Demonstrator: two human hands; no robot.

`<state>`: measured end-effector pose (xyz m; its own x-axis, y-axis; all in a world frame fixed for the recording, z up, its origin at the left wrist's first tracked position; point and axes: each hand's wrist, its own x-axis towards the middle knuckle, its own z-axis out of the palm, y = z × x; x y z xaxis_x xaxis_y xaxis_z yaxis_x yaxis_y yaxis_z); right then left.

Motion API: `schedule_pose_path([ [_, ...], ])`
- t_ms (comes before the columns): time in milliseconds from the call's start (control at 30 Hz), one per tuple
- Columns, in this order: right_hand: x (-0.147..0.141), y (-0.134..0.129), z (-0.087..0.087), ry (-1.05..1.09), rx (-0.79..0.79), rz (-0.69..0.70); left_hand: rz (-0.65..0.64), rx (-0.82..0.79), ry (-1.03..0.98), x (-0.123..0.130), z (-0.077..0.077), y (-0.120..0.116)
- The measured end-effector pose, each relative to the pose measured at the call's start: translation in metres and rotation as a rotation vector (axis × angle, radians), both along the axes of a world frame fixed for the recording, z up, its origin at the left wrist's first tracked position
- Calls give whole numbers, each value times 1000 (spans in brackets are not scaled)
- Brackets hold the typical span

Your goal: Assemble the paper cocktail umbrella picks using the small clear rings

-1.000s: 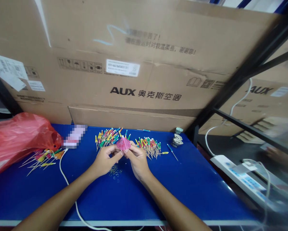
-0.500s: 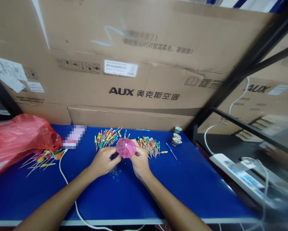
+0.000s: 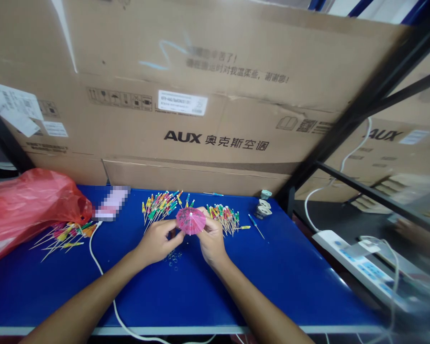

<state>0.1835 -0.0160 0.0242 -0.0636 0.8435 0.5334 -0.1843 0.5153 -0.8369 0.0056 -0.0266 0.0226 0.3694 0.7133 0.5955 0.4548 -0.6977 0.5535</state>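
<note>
A pink cocktail umbrella (image 3: 191,221), its canopy spread out, is held between my two hands above the blue table. My left hand (image 3: 159,242) pinches it at the left edge, thumb and forefinger bent together. On the other side my right hand (image 3: 212,239) has its fingers closed on it from behind; the stick is hidden under the canopy. Folded cocktail umbrellas (image 3: 159,204) in several colours lie beyond my left hand. Another bunch of folded umbrellas (image 3: 224,219) lies just right of my right hand. Tiny clear rings (image 3: 173,260) are scattered below my hands.
A red plastic bag (image 3: 38,196) lies at the left, with more paper umbrellas (image 3: 62,236) by its mouth. A white cable (image 3: 102,272) crosses the table. Small stacked holders (image 3: 264,205) stand back right near a single blue umbrella (image 3: 256,224). A large carton (image 3: 215,119) walls the back.
The view has shifted very slightly. Both hands keep their hold on the open pink umbrella, which sits in nearly the same place and tilts a little differently.
</note>
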Motion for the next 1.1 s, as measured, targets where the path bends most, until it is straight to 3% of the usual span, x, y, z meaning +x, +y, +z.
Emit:
schedule_pose_path([
  [467,-2,0,1,6,-131,233,-134,-289,-279,2,5,2],
  [600,1,0,4,-17,-102,162,-137,-347,-314,0,3,5],
  [800,0,-2,4,-145,-65,26,48,-342,-605,-16,6,15],
  [933,-5,0,-4,-274,-44,17,-7,-407,-677,-13,14,13],
  [1100,-7,0,-8,-391,-48,21,24,-428,-726,-5,14,13],
])
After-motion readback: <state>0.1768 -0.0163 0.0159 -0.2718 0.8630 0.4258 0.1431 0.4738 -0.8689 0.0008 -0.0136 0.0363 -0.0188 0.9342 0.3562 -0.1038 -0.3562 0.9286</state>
